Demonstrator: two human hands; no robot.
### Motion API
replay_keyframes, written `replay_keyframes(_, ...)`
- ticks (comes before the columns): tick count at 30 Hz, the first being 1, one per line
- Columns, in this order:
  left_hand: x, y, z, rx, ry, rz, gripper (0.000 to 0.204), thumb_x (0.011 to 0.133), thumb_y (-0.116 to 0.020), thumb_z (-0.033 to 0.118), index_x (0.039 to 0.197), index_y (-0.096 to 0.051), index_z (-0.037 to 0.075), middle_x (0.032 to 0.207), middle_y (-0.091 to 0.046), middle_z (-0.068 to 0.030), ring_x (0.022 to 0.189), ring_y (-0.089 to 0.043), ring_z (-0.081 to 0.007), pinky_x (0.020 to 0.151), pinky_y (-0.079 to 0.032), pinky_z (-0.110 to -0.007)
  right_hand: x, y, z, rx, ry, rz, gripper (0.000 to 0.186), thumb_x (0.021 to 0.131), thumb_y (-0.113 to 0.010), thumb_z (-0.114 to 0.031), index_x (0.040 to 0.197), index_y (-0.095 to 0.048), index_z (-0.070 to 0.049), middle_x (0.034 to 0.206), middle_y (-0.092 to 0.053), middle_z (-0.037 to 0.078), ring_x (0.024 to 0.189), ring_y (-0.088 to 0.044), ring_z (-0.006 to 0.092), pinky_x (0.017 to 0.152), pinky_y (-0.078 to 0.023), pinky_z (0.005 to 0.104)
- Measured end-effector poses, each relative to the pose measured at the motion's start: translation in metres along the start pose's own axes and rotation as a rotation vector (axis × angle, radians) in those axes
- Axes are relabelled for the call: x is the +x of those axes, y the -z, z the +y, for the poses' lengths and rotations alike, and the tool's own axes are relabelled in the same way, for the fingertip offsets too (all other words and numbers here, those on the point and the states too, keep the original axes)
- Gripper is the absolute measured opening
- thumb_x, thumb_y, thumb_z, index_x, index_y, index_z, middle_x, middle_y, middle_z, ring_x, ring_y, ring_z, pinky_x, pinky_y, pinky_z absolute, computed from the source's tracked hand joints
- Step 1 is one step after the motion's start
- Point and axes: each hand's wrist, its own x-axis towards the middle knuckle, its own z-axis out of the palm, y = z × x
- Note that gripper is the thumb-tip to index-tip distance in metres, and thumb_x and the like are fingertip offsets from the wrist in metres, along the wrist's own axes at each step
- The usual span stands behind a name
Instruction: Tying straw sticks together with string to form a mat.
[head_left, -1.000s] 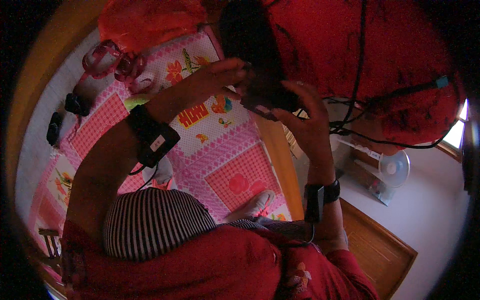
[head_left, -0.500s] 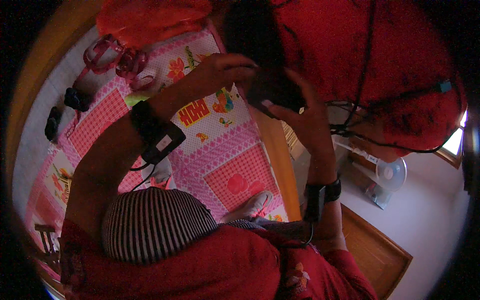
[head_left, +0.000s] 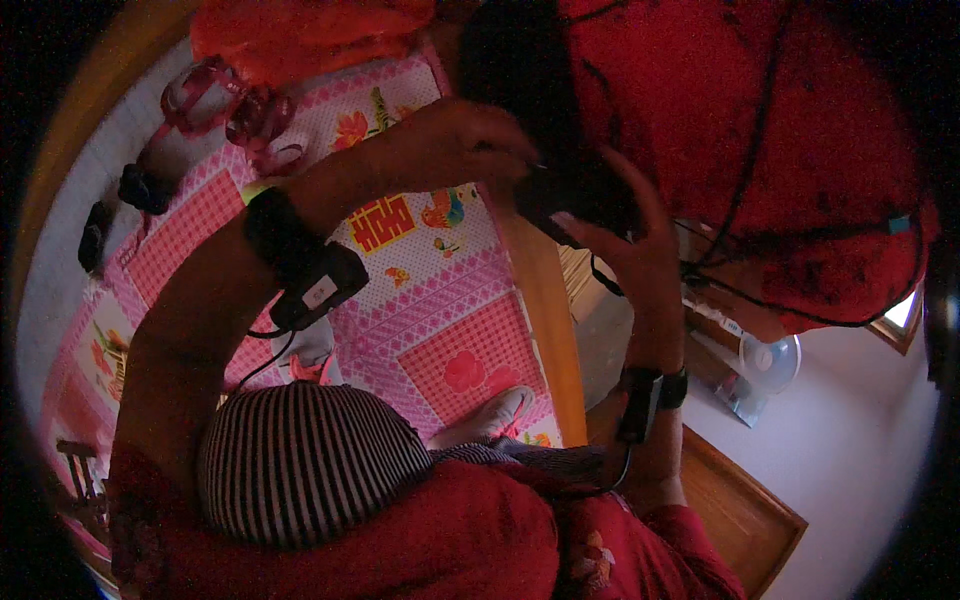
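Note:
A dark, boxy object [head_left: 585, 195] is between my two hands; dim light hides its kind. My right hand [head_left: 640, 225] is closed around its right end, with the thumb on the near side and fingers on the far side. From the left, my left hand [head_left: 480, 145] reaches its upper left edge with the fingers bent together; their tips fade into the dark. A wide black band [head_left: 515, 60] runs up from the object. Each of my wrists wears a black strap with a small dark box, the left box [head_left: 322, 288] and the right box [head_left: 640, 405].
A pink patterned cloth [head_left: 400, 330] spreads below. Upper left lie an orange-red plastic sheet [head_left: 310, 40], a coiled red strap [head_left: 255, 115] and dark small items [head_left: 145, 188]. Red fabric [head_left: 690, 80] with black cables [head_left: 750, 190] fills the upper right. A white fan [head_left: 770, 362] is beyond my right forearm.
Both hands and the dark object have shifted slightly right and down. The red fabric and its cables have shifted slightly too. The grip looks the same.

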Motion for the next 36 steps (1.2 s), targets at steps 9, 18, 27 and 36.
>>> replay_keyframes(9, 0.010, -0.004, 0.016, 0.369, -0.191, -0.066, 0.016, 0.076, -0.059, 0.017, 0.086, -0.061, 0.004, 0.084, -0.060, -0.0128, 0.082, -0.061, -0.0295, 0.072, -0.050, -0.039, -0.004, 0.003, 0.002, -0.110, 0.099, -0.004, 0.072, 0.061, -0.079, -0.008, 0.127, -0.049, -0.008, 0.117, -0.056, 0.011, 0.106, -0.055, 0.0203, 0.091, -0.043, 0.0317)
replay_keyframes(18, 0.009, -0.008, 0.016, 0.456, -0.154, -0.168, 0.014, 0.072, -0.059, 0.015, 0.081, -0.058, 0.005, 0.082, -0.059, -0.0125, 0.079, -0.061, -0.0312, 0.067, -0.051, -0.040, -0.003, -0.003, 0.004, -0.276, 0.282, 0.006, 0.068, 0.061, -0.081, -0.016, 0.122, -0.053, -0.007, 0.114, -0.056, 0.012, 0.106, -0.054, 0.0241, 0.090, -0.043, 0.0343)
replay_keyframes(27, 0.005, -0.003, -0.005, 0.273, 0.037, -0.105, 0.026, 0.076, -0.063, 0.022, 0.098, -0.061, 0.007, 0.096, -0.060, -0.0118, 0.090, -0.059, -0.0276, 0.079, -0.048, -0.037, 0.006, -0.011, 0.003, -0.334, 0.236, 0.033, 0.068, 0.063, -0.080, -0.021, 0.124, -0.051, -0.007, 0.117, -0.055, 0.015, 0.107, -0.054, 0.0267, 0.091, -0.042, 0.0345)
replay_keyframes(36, -0.020, -0.012, -0.003, -0.043, 0.270, 0.283, 0.030, 0.079, -0.066, 0.020, 0.107, -0.060, 0.010, 0.094, -0.060, -0.0082, 0.086, -0.059, -0.0208, 0.077, -0.048, -0.031, 0.004, -0.008, -0.002, -0.270, 0.170, 0.026, 0.068, 0.063, -0.079, -0.020, 0.124, -0.050, -0.007, 0.116, -0.055, 0.015, 0.107, -0.054, 0.0268, 0.091, -0.042, 0.0365)
